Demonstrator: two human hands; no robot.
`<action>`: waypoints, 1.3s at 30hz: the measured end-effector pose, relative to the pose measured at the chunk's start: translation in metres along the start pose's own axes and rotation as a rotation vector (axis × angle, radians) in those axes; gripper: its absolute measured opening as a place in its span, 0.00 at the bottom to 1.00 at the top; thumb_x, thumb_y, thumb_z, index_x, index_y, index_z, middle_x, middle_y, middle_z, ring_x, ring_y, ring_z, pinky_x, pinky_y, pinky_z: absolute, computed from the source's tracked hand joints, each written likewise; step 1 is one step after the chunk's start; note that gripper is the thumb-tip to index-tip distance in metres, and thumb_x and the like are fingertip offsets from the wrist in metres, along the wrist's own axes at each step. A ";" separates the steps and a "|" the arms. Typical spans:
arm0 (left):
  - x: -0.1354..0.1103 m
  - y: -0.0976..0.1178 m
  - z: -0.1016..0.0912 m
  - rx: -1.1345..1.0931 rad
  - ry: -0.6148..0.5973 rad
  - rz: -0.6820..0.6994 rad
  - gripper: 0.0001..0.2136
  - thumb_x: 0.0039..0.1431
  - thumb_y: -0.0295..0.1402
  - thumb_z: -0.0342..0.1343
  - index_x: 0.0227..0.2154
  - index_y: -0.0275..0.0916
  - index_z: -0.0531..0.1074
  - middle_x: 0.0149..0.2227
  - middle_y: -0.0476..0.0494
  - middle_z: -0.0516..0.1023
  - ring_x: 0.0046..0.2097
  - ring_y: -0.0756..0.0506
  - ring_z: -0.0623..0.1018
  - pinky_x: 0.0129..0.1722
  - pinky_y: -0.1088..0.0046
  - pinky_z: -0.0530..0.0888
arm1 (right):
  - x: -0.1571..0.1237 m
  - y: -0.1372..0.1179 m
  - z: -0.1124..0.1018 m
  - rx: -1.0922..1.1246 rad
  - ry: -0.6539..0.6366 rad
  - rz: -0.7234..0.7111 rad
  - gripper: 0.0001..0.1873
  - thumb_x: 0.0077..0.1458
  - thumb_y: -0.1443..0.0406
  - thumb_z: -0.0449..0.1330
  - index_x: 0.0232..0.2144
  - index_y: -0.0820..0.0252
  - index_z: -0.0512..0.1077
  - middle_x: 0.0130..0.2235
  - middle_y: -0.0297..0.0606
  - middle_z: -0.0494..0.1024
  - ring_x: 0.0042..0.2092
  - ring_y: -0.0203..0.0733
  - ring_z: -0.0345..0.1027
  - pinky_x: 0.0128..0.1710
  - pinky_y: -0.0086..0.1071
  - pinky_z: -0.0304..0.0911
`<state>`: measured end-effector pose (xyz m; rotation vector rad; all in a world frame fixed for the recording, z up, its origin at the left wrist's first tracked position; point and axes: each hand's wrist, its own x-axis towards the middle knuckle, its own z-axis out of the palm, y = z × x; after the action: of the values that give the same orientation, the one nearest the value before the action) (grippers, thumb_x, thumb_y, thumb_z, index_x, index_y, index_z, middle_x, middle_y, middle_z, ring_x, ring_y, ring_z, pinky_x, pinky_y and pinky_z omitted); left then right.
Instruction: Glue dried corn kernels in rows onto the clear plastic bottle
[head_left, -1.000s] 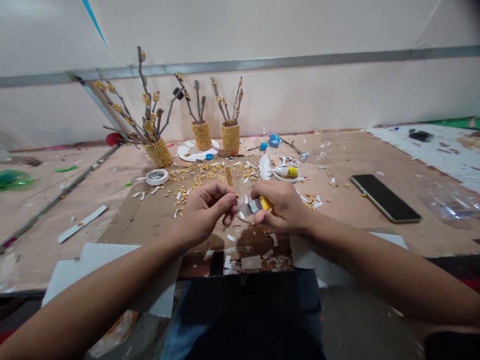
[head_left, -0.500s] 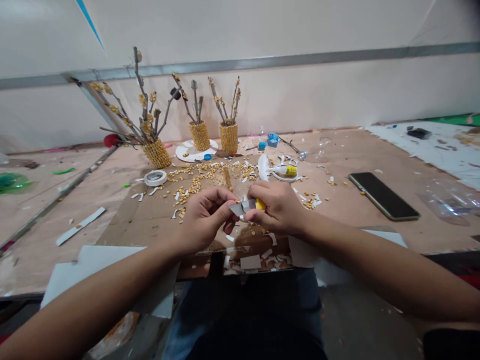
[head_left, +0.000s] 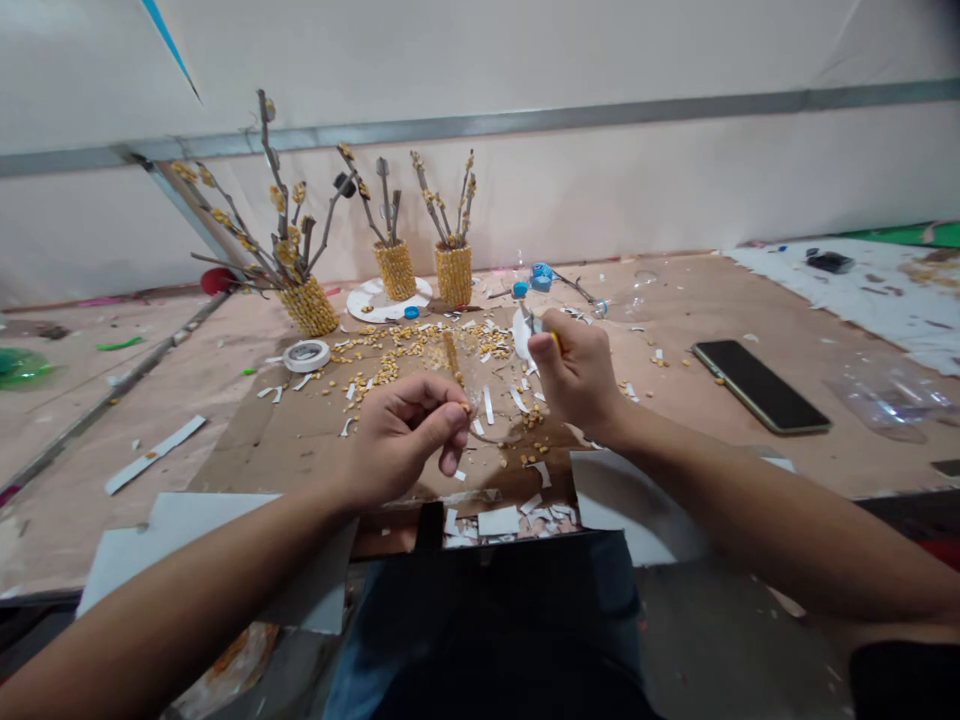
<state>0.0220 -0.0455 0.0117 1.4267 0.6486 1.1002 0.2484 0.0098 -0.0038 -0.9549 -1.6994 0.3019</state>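
Over the cardboard (head_left: 247, 450), my left hand (head_left: 409, 435) is closed, thumb and forefinger pinching a small yellow-orange corn kernel (head_left: 466, 406). My right hand (head_left: 581, 375) is wrapped round a utility knife (head_left: 529, 318), its grey blade pointing up and away from me; a bit of yellow handle shows by the thumb, the rest is hidden in the fist. The two hands are apart. Between and beyond them lie loose corn kernels (head_left: 386, 372), white paper strips (head_left: 488, 405) and a short stick covered in kernels (head_left: 451, 355).
Behind stand kernel-covered pots (head_left: 309, 308) holding twigs. A tape roll (head_left: 306, 355) lies left, a phone (head_left: 759, 385) and clear plastic bottle (head_left: 892, 395) right. Blue caps (head_left: 541, 276) sit at the back. White cardboard pieces (head_left: 217, 530) overhang the table's front edge.
My right hand has moved away from the left, forward and to the right, carrying the knife, whose blade has turned upward. My left hand stays nearly in place, still pinching.
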 end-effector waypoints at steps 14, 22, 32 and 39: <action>0.006 -0.008 -0.003 0.094 -0.105 -0.193 0.20 0.62 0.50 0.70 0.33 0.36 0.76 0.25 0.48 0.79 0.19 0.54 0.73 0.18 0.80 0.69 | -0.019 -0.002 0.006 0.285 -0.310 -0.596 0.10 0.68 0.66 0.63 0.51 0.54 0.78 0.41 0.41 0.81 0.39 0.39 0.76 0.35 0.32 0.71; 0.019 -0.022 -0.046 0.551 0.348 0.581 0.23 0.57 0.55 0.68 0.46 0.44 0.74 0.45 0.39 0.80 0.43 0.42 0.80 0.42 0.64 0.79 | -0.012 0.014 0.008 0.184 -0.252 -0.444 0.04 0.66 0.68 0.64 0.42 0.56 0.77 0.38 0.39 0.83 0.38 0.40 0.76 0.39 0.35 0.71; 0.045 -0.061 -0.094 0.279 -0.192 -0.039 0.49 0.51 0.37 0.77 0.70 0.51 0.55 0.64 0.28 0.73 0.62 0.31 0.80 0.56 0.54 0.81 | -0.006 0.042 0.008 -0.011 -0.568 -0.335 0.19 0.53 0.76 0.59 0.45 0.59 0.78 0.45 0.43 0.85 0.46 0.45 0.78 0.49 0.39 0.71; 0.050 -0.059 -0.082 0.220 -0.161 -0.061 0.30 0.50 0.38 0.77 0.55 0.40 0.74 0.56 0.31 0.81 0.59 0.34 0.83 0.57 0.61 0.81 | -0.011 0.044 0.016 0.069 -0.507 -0.262 0.15 0.56 0.74 0.60 0.44 0.58 0.78 0.43 0.42 0.85 0.44 0.43 0.78 0.49 0.38 0.72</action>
<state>-0.0188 0.0449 -0.0409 1.6540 0.7087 0.8760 0.2545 0.0342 -0.0445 -0.6219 -2.2340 0.4504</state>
